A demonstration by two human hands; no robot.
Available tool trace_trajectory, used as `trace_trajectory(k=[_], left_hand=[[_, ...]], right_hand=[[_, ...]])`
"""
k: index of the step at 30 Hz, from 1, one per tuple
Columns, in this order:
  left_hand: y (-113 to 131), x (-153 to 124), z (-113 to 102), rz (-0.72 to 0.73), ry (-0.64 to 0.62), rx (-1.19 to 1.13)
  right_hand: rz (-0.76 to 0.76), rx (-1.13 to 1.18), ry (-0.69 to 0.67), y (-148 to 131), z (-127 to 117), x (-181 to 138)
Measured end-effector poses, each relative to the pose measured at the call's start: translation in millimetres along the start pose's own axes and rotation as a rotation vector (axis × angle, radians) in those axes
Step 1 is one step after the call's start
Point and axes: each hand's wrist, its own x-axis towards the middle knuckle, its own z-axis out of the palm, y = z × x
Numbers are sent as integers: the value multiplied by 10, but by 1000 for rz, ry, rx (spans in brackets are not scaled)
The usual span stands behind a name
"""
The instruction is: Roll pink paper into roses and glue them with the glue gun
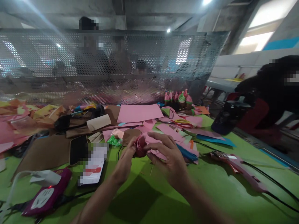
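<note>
Between my two hands, above the green table (130, 199), is a rolled coil of pink paper (140, 145) with its layers showing at the near side. My left hand (126, 160) grips the coil's left side, fingers closed against it. From the right, my right hand (167, 155) pinches the coil with thumb and fingertips, the other fingers curved over it. Behind the hands lie pink paper sheets (140, 113) and cut pink pieces. A green plastic packet (115, 141) is just left of the coil, and a blue pen-like object (187, 152) lies behind my right hand.
A lit phone (94, 165), a dark phone (78, 150) and a purple power strip (48, 193) lie left. At right are a pink corded glue gun (238, 171) and a dark bottle (225, 118). Paper cupcakes (182, 98) stand before a perforated metal screen (144, 65). People are beyond it.
</note>
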Motion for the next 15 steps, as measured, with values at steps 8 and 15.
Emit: trace_trajectory(k=[8, 15], left_hand=[[-2, 31, -24, 118, -98, 23], [45, 39, 4, 86, -74, -79]], right_hand=[[12, 0, 1, 17, 9, -23], [-18, -9, 34, 14, 7, -25]])
